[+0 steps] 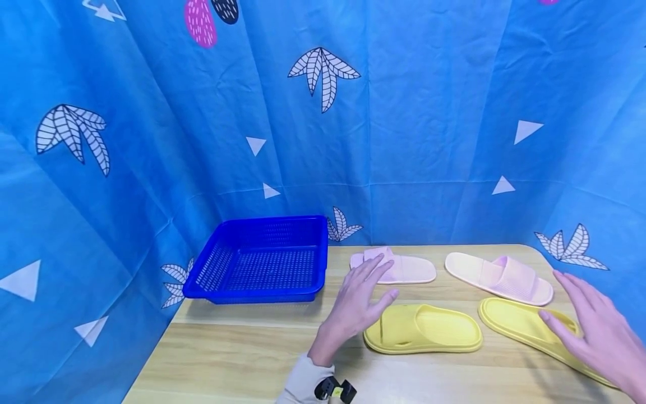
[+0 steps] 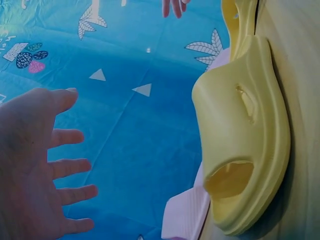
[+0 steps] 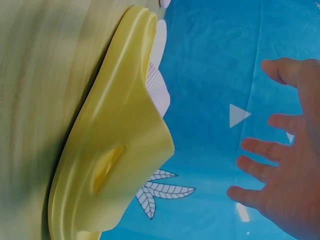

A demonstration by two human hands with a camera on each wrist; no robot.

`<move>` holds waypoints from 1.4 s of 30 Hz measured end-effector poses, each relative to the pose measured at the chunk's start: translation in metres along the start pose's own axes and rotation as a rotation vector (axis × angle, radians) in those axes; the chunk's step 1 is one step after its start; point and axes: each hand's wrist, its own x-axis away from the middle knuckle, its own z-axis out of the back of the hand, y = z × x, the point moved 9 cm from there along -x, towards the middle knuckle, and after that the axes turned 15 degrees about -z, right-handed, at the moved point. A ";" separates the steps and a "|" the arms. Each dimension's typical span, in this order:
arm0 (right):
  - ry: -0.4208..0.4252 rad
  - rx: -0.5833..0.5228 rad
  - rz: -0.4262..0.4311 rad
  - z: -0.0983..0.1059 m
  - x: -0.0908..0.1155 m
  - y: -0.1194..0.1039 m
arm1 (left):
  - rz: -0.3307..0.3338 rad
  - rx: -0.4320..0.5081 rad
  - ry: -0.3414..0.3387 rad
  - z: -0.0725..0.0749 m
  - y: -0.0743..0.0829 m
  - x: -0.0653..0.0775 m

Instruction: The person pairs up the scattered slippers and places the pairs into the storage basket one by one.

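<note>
The bench (image 1: pixel 242 342) looks like pale wood or wood-print laminate, smooth, with streaky grain and a soft sheen. At its back left corner, the blue basket (image 1: pixel 252 295) looks like glossy plastic, its floor and walls finely pierced. The yellow slippers (image 1: pixel 446 328) look like moulded foam or plastic, smooth and satiny. Toward the back edge, the pink slippers (image 1: pixel 416 270) look matt and plastic-like, their straps finely ribbed. Beyond that edge, the curtain (image 1: pixel 429 140) looks like thin, creased cloth, faintly shiny; the sleeve (image 1: pixel 303 381) looks like matt cloth
</note>
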 end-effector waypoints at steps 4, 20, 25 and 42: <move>-0.036 -0.010 -0.018 -0.006 0.003 0.003 | 0.000 0.002 -0.016 -0.006 0.000 0.003; -0.125 -0.016 -0.026 -0.026 0.013 0.019 | 0.042 -0.010 -0.146 -0.034 -0.005 0.014; -0.134 -0.016 -0.021 -0.028 0.016 0.025 | 0.020 0.020 -0.159 -0.041 -0.001 0.014; -0.172 0.010 -0.008 -0.035 0.016 0.041 | 0.011 0.089 -0.230 -0.066 -0.005 0.014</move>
